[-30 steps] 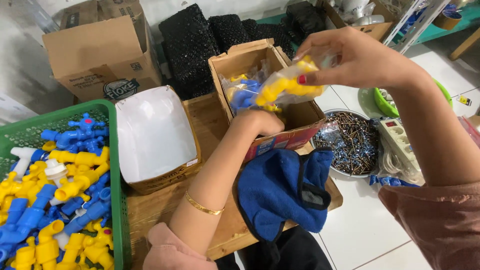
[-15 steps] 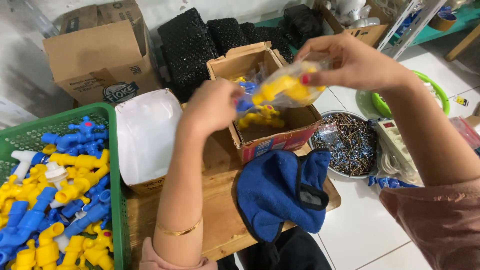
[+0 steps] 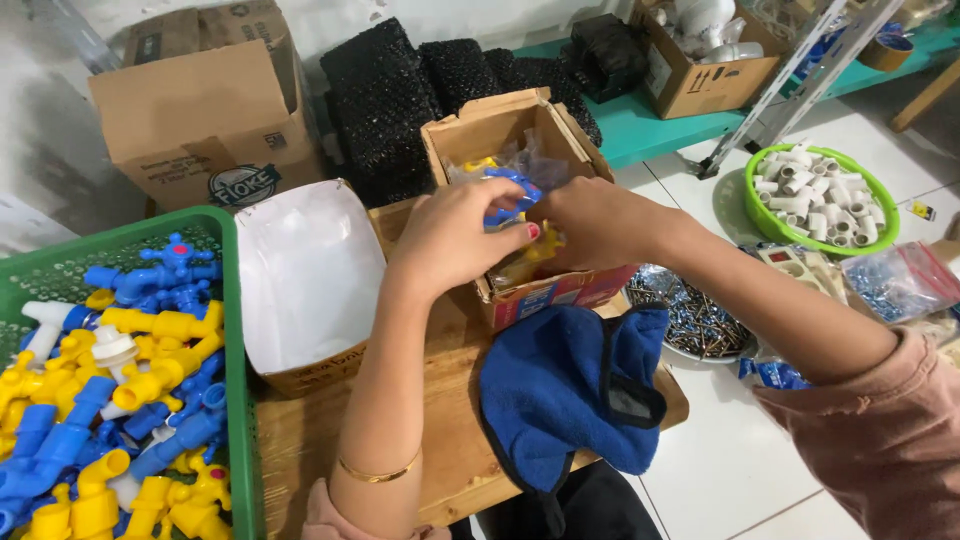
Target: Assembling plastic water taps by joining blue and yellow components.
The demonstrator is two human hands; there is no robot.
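A clear plastic bag of blue and yellow plastic tap parts sits low in the open mouth of a small cardboard box, which stands on the wooden board right of centre. The bag is crumpled; a blue handle piece shows at its top, yellow parts lower down. The box's flaps stand open, its near wall printed red and blue.

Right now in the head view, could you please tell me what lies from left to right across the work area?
Green crate of blue and yellow plastic taps → white-lined empty box → left hand → right hand → bowl of screws → green basket of white fittings.
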